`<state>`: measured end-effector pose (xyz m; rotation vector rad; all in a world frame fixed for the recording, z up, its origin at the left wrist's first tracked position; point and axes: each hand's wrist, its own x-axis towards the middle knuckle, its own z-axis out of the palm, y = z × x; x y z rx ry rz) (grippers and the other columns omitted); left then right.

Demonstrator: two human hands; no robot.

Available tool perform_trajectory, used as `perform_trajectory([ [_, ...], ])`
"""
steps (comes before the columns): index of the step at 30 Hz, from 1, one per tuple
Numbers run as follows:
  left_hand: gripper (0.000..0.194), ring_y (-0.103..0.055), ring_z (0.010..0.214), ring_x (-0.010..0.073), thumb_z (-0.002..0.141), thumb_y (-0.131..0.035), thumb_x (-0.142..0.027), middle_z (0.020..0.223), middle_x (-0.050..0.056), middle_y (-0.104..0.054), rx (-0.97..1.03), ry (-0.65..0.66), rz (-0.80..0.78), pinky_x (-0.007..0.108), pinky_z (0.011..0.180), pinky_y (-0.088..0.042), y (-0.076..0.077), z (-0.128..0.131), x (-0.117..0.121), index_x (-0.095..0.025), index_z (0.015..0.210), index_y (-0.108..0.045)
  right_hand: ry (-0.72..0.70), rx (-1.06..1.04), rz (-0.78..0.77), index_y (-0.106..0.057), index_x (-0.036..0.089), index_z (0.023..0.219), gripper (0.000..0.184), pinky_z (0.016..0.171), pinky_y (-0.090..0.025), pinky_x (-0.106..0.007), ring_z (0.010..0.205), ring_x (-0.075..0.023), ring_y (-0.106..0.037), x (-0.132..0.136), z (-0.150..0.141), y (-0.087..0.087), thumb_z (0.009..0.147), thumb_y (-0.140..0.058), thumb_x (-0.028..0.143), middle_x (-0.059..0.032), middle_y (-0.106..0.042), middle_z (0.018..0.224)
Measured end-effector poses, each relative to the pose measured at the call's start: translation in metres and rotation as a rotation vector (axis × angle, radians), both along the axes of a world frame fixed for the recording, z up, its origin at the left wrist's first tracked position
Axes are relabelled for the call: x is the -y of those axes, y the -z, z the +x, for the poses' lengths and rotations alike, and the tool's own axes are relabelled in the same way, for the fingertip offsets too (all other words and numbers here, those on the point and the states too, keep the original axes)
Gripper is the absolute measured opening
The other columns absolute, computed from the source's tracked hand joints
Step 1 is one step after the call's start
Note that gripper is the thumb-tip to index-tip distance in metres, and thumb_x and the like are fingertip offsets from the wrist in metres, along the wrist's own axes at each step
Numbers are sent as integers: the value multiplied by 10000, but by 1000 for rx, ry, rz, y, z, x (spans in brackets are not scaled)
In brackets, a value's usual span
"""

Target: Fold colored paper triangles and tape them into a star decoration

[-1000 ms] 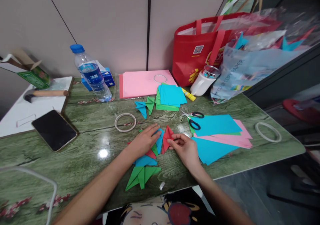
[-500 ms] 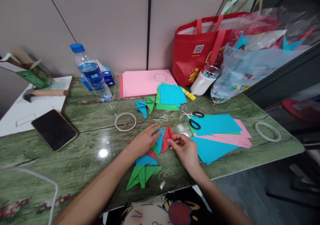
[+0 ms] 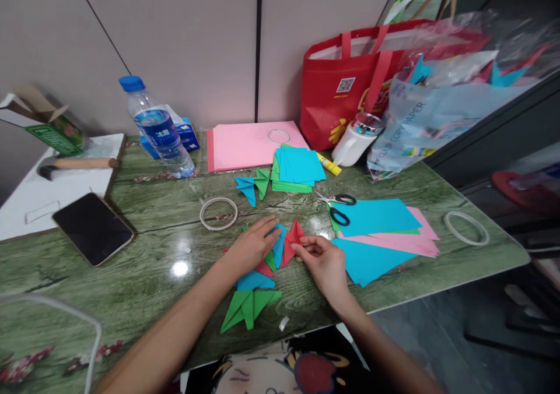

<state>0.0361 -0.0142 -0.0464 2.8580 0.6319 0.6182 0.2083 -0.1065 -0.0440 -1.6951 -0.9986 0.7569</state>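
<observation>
My right hand (image 3: 321,260) pinches a red folded paper piece (image 3: 292,242) between thumb and fingers. The red piece stands up in a point and touches or overlaps a blue folded piece (image 3: 279,248) on its left. Over the blue piece and a row of other folded pieces lies my left hand (image 3: 256,242), fingers stretched out, hiding part of them. Below that hand show another blue folded piece (image 3: 254,280) and, closest to me, a green one (image 3: 249,308). Two small folded pieces, blue (image 3: 246,189) and green (image 3: 261,181), lie farther back.
Scissors (image 3: 339,204) rest partly on blue, pink and green paper strips (image 3: 380,216) at right. Tape rolls (image 3: 219,214) (image 3: 466,228) flank the work. Behind stand a water bottle (image 3: 160,132), cut paper squares (image 3: 301,165), a mug (image 3: 356,143) and a red bag (image 3: 324,97). A phone (image 3: 93,229) lies left.
The red piece has turned slightly and shifted a little towards the blue piece in my right hand's pinch. My left hand stays in place. The whole view has drifted slightly.
</observation>
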Motion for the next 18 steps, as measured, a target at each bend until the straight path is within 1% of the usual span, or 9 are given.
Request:
perform_trajectory([
  [7,293,-431,1270,242,937,-393,-195,1265,182,-539,-17,1,7,419,995,-461,-2,0,2,-98,1169,-544,1,3,7,-637,159,744,369,520,-531,-301,532,-189,-641,1,0,0,655,-704,511,-65,-669,671],
  [14,300,-387,1306,242,936,-385,-170,1267,187,-538,-38,17,58,415,994,-466,2,-1,2,-91,1194,-515,4,-11,9,-636,156,750,387,503,-528,-301,511,-193,-639,-1,1,4,634,-720,515,-57,-666,641],
  [18,298,-385,1308,240,937,-385,-176,1271,184,-540,-40,22,53,421,996,-464,2,-1,1,-102,1192,-519,-12,-2,14,-636,161,748,388,498,-525,-301,511,-195,-638,-1,2,4,638,-715,524,-58,-667,634],
])
